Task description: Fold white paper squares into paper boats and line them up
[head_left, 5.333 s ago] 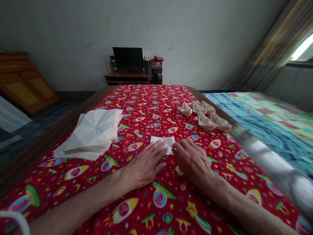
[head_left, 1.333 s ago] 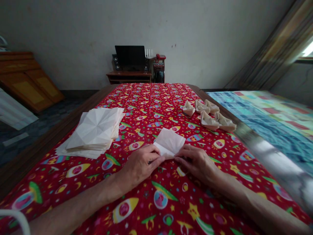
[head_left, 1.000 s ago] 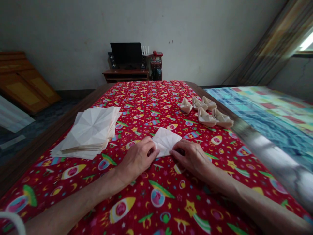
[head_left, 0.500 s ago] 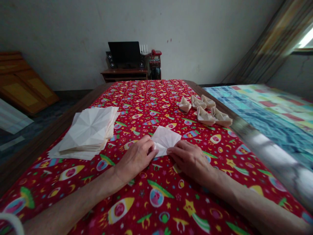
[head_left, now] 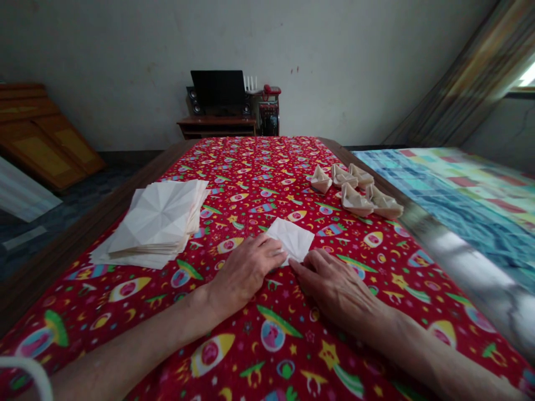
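A small white folded paper (head_left: 294,238), marked with creases that fan out from its near edge, lies on the red tablecloth between my two hands. My left hand (head_left: 253,264) is closed over its left side, fingers bent and pressing on the near left edge. At the near right edge, my right hand (head_left: 328,278) grips the paper with its fingers together, the index fingertip close to the left fingers. The thumbs are mostly hidden. To the left is a stack of creased white paper sheets (head_left: 161,214); the top sheet has folds radiating from its middle.
Several folded paper boats (head_left: 357,199) stand at the right side of the patterned red tablecloth (head_left: 267,334). Beyond the table are a monitor (head_left: 218,92) and speakers on a desk. A bed (head_left: 451,200) is on the right, a wooden cabinet (head_left: 45,133) on the left.
My left fingers have slid right along the paper's near edge and flattened onto it. The paper has turned slightly. The whole view has shifted a little, with things appearing further right.
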The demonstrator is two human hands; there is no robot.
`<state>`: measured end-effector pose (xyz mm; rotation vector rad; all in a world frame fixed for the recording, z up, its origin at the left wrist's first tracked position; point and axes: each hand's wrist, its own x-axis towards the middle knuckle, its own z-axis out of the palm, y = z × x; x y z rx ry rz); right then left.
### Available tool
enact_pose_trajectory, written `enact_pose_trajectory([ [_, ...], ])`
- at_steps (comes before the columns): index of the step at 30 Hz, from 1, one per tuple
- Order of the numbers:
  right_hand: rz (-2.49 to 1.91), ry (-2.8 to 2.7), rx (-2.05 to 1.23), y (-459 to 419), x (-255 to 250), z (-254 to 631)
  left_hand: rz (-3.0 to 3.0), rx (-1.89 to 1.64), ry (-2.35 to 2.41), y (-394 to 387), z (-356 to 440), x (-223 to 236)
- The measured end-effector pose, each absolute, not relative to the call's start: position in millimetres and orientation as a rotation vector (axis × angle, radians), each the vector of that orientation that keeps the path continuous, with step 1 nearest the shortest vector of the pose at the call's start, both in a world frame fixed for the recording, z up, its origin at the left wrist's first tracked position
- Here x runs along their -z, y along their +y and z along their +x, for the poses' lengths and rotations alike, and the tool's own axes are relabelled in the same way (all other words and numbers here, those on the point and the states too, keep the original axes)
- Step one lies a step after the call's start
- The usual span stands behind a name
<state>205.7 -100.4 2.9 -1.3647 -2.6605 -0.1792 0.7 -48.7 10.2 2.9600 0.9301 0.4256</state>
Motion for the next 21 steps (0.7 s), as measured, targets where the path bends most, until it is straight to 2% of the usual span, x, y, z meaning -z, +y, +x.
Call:
enact_pose_trajectory([
  [6, -1.393, -2.601, 0.125, -104.4, 0.0, 212.2, 3.008, -0.269, 0.917, -52.9, 1.7, -15.6],
  [21, -1.344, -2.574, 0.275, -102.8, 1.5, 207.4, 3.025, -0.203, 0.960, -65.9, 4.8, -17.6],
])
